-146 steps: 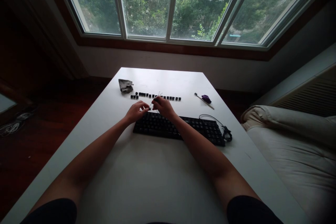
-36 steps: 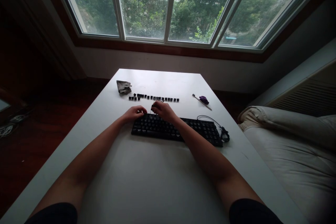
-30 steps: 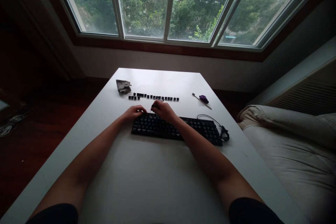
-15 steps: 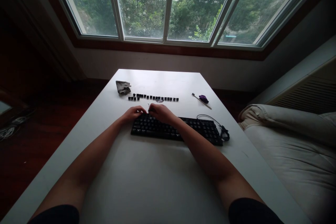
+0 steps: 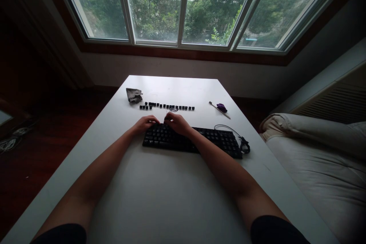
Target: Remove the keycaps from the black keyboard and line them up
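Observation:
A black keyboard (image 5: 206, 142) lies across the white table (image 5: 160, 198). My left hand (image 5: 145, 123) rests on the keyboard's far left corner with its fingers curled down on it. My right hand (image 5: 176, 122) is closed round a thin wire keycap puller (image 5: 166, 114), which points down at the keyboard's top row. Behind the hands a row of removed black keycaps (image 5: 167, 106) lies on the table.
A crumpled grey cloth (image 5: 134, 94) sits at the far left of the table. A brush with a purple head (image 5: 220, 108) lies at the far right. The keyboard's coiled cable (image 5: 243, 143) is at its right end. A pale cushion (image 5: 317, 160) lies right of the table, below the windows.
My right hand has come back from the keycap row to the keyboard's top edge with the puller. My left hand has stayed on the keyboard's corner.

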Motion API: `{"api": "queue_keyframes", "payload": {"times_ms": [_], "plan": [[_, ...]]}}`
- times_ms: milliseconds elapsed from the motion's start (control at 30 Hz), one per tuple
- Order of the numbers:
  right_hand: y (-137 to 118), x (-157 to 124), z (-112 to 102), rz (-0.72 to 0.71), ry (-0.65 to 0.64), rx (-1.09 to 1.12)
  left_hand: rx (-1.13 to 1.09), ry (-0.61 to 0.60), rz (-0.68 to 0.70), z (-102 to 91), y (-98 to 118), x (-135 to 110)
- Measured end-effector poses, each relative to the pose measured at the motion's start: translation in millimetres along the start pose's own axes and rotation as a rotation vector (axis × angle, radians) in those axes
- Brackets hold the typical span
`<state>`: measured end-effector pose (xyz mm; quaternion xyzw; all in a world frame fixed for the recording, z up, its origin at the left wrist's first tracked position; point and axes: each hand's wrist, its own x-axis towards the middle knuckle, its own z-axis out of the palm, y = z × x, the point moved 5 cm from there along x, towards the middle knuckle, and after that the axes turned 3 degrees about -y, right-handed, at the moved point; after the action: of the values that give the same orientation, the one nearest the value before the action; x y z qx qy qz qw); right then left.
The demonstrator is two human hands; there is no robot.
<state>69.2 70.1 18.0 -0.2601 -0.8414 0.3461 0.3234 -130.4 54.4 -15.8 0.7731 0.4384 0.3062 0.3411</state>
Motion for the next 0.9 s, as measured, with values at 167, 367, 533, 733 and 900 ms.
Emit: {"api": "queue_keyframes", "payload": {"times_ms": [167,367,533,733,900], "plan": [[8,1,0,0.082,-0.005,0.189,0.004,-0.003,-0.012,-1.1,1,0],[10,2,-8,0.147,0.073,0.37,0.012,0.007,-0.002,1.2,-7,2],[14,3,-11,0.166,0.179,0.269,0.12,0.089,-0.003,-1.6,4,1],[14,4,-17,0.215,0.257,0.24,0.436,0.265,0.176,-0.9,59,-2],[15,3,-16,0.256,0.269,0.378,0.685,0.177,0.282,17.5,77,-2]]}}
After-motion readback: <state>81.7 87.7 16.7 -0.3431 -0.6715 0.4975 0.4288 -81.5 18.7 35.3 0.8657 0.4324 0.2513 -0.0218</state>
